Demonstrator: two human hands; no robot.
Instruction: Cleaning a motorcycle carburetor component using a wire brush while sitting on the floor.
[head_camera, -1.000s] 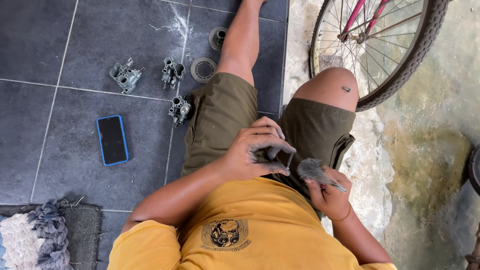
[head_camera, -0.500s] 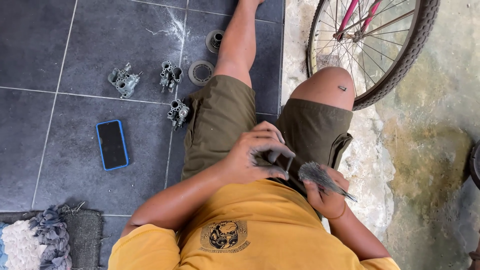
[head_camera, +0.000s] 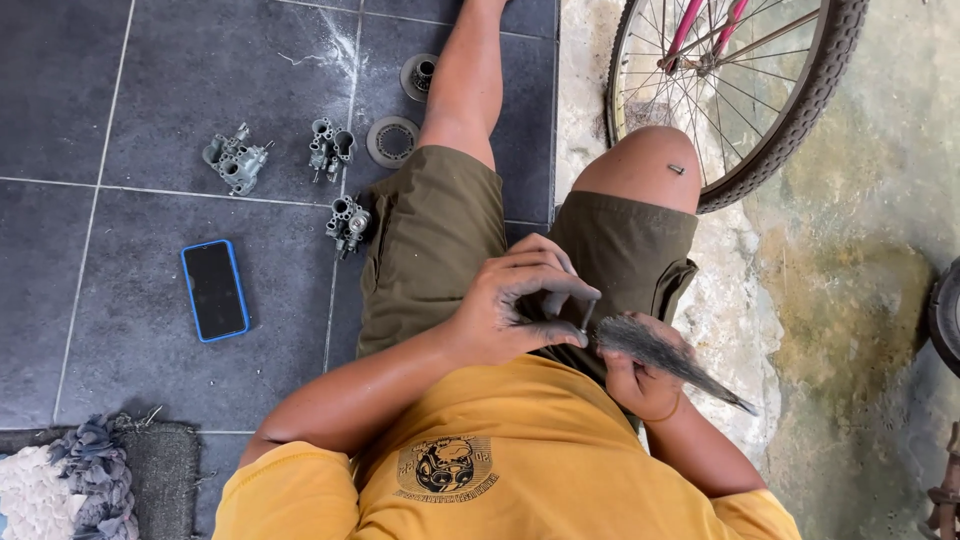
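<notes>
Brush (head_camera: 670, 355), greasy and dark, sits clamped in the right hand (head_camera: 635, 385) over the lap; left hand (head_camera: 510, 310) pinches a small metal part (head_camera: 585, 318) against its bristles. Carburettor pieces (head_camera: 235, 160) lie far left on the floor (head_camera: 120, 90).

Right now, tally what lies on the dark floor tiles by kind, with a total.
Grey metal carburettor bodies: 3
Round metal parts: 2
Blue-cased phone: 1
Total: 6
</notes>
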